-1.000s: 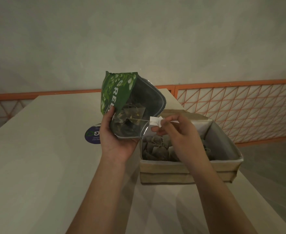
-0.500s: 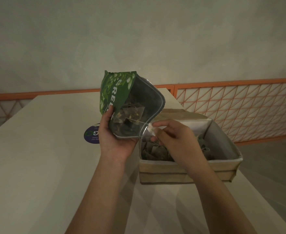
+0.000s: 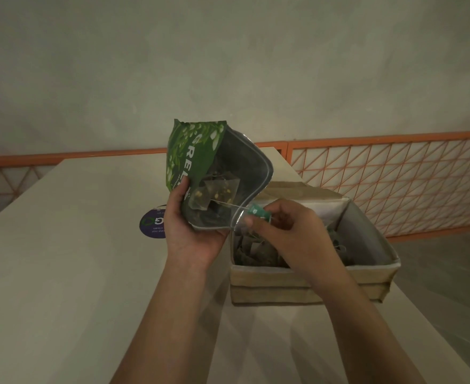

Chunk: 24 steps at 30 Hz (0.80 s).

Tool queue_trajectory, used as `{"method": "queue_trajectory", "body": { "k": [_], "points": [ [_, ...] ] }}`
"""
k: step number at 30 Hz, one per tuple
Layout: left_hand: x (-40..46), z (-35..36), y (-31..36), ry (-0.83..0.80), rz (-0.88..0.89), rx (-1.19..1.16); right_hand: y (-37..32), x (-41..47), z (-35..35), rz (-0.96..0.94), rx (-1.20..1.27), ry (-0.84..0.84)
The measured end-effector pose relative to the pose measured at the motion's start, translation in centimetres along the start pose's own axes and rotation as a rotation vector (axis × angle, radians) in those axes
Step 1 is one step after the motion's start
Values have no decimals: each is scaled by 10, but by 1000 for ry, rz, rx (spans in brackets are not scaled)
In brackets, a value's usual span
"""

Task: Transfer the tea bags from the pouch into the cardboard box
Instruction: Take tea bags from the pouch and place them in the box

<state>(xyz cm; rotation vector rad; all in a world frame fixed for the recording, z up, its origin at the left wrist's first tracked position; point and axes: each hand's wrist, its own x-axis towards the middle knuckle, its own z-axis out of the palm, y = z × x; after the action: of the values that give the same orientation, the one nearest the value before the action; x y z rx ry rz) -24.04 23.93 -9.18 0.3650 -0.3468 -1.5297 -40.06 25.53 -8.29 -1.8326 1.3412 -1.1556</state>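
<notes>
Nearest, the right hand (image 3: pixel 286 231) pinches a green paper tag (image 3: pixel 259 211) over the cardboard box (image 3: pixel 308 284) on the surface (image 3: pixel 61 273), where tea bags (image 3: pixel 258 252) already lie. The left hand (image 3: pixel 192 231) grips the green pouch (image 3: pixel 217 173), tilted with its mouth toward the box. One tea bag (image 3: pixel 217 194) sits inside on a taut string. A slow, straight pull should free it without snagging the pouch's rim.

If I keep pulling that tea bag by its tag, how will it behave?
Probably light: the tea bag hangs on a thin string from the tag pinched by the right hand. Its mesh looks soft, so likely to swing and snag on the pouch rim.
</notes>
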Motion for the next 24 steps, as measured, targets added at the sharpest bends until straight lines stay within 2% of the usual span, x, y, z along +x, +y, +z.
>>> {"method": "queue_trajectory", "body": {
  "k": [7, 12, 19, 21, 24],
  "points": [
    [-1, 3, 0, -13, -4, -26, -4, -3, 2, -55, 30, 83],
    [-2, 5, 0, -20, -12, -38, -6, -3, 3, 11, 98, 85],
    [-2, 5, 0, -14, -17, -54, -2, 2, -3, 58, -26, 102],
    [-1, 4, 0, -19, -24, -56, -7, 1, -10, 33, 30, 125],
    [-1, 3, 0, -27, -28, -30, -23, 1, -23, -37, 239, 186]
  ]
}}
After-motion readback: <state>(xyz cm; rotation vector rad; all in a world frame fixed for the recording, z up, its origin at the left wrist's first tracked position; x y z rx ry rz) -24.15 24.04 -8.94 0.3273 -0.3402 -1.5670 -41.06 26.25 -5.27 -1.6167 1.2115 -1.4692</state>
